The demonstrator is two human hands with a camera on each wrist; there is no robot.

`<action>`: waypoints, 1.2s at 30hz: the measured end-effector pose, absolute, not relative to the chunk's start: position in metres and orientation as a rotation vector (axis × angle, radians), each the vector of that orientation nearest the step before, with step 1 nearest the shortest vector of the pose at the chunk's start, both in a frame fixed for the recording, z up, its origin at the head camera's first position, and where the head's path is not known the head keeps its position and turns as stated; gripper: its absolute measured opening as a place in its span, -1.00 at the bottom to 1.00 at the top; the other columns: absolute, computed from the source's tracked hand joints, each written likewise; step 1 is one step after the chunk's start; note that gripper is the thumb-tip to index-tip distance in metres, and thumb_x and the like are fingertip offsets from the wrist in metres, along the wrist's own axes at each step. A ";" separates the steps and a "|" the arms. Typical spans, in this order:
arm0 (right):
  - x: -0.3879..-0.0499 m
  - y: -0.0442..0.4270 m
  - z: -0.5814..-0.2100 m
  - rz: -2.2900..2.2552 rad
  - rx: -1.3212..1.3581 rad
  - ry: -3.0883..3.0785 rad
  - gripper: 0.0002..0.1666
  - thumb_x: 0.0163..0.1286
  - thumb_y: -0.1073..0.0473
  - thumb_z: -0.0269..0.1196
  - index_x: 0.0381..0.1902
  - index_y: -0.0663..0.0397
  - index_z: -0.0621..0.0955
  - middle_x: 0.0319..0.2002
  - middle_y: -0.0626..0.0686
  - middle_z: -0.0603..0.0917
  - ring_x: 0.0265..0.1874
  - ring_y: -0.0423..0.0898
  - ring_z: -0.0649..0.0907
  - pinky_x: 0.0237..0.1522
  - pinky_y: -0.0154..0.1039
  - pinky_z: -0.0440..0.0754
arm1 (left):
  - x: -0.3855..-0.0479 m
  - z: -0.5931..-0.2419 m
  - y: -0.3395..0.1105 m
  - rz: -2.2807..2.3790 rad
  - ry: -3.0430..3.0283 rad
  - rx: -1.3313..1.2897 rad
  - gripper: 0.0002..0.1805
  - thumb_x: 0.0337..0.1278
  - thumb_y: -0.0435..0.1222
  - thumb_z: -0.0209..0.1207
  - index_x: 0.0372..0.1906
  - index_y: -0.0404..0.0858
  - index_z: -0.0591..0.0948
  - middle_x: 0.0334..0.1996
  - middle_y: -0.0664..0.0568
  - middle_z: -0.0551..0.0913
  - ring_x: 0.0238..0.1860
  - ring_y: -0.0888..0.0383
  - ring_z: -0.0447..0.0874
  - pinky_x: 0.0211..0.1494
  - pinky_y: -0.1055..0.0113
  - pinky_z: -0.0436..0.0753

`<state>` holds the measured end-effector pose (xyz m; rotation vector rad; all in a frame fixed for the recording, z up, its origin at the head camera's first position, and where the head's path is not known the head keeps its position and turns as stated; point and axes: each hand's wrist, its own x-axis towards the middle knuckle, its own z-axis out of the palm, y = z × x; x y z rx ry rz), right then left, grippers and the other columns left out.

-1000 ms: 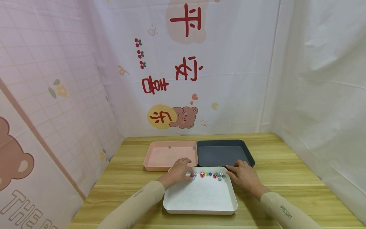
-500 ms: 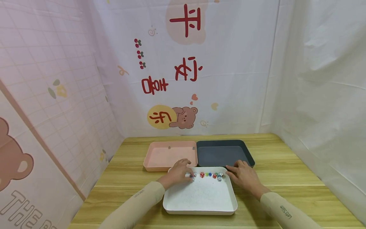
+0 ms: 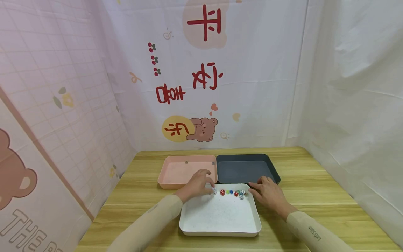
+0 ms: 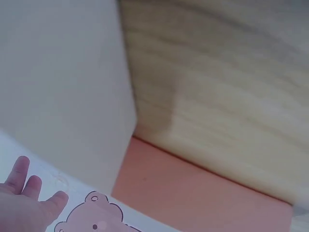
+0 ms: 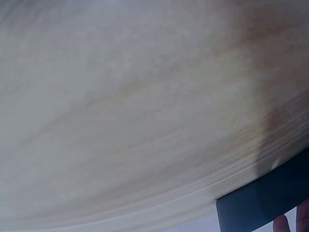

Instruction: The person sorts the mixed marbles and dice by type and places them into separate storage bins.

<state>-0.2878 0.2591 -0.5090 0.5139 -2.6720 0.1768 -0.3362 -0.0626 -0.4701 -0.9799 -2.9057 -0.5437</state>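
Observation:
In the head view, a white tray (image 3: 220, 217) stands nearest the person, with a row of small dice along its far inner wall. The left hand (image 3: 197, 184) is over the tray's far left corner, its thumb and fingertips pinching a small whitish die (image 3: 214, 189). To its right are a red die (image 3: 222, 192), a blue one (image 3: 231, 191), a second red die (image 3: 236, 194) and a pale cluster (image 3: 241, 196). The right hand (image 3: 269, 192) rests at the tray's far right corner with relaxed fingers, fingertips near that cluster. Neither wrist view shows the dice.
Behind the white tray are a pink tray (image 3: 185, 175) on the left and a dark grey tray (image 3: 245, 169) on the right, side by side. Two small pieces lie in the pink tray. All stand on a wooden table (image 3: 318, 196) with hanging cloth (image 3: 258, 87) around.
The left hand has risen a little, away from the person, and a whitish die has moved up with its fingertips. The right hand and the trays have stayed put.

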 end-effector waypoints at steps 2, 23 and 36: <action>-0.288 0.259 -0.509 0.170 0.518 -2.673 -0.58 0.37 -0.13 0.30 0.09 -0.12 0.73 -0.22 0.07 0.54 -0.28 0.00 0.49 -0.28 -0.09 0.52 | -0.338 -0.467 -0.059 -0.581 -2.925 -0.949 -0.89 0.10 -0.11 0.43 -0.27 0.02 0.78 0.29 -0.08 0.43 0.38 -0.05 0.22 0.44 -0.03 0.18; -0.288 0.260 -0.509 0.173 0.509 -2.673 -0.58 0.36 -0.14 0.30 0.09 -0.12 0.73 -0.23 0.06 0.54 -0.29 0.00 0.48 -0.29 -0.10 0.51 | -0.371 -0.447 -0.036 -0.565 -2.829 -0.924 -0.93 0.10 -0.12 0.41 -0.36 0.01 0.77 0.12 0.03 0.47 0.24 0.04 0.33 0.34 0.07 0.28; -0.289 0.261 -0.511 0.191 0.511 -2.665 -0.57 0.36 -0.14 0.30 0.09 -0.12 0.73 -0.21 0.06 0.54 -0.28 0.00 0.48 -0.29 -0.09 0.52 | -0.382 -0.444 -0.022 -0.564 -2.869 -0.891 -0.87 0.18 -0.10 0.37 -0.24 -0.03 0.78 0.25 -0.07 0.47 0.34 -0.02 0.30 0.43 -0.01 0.18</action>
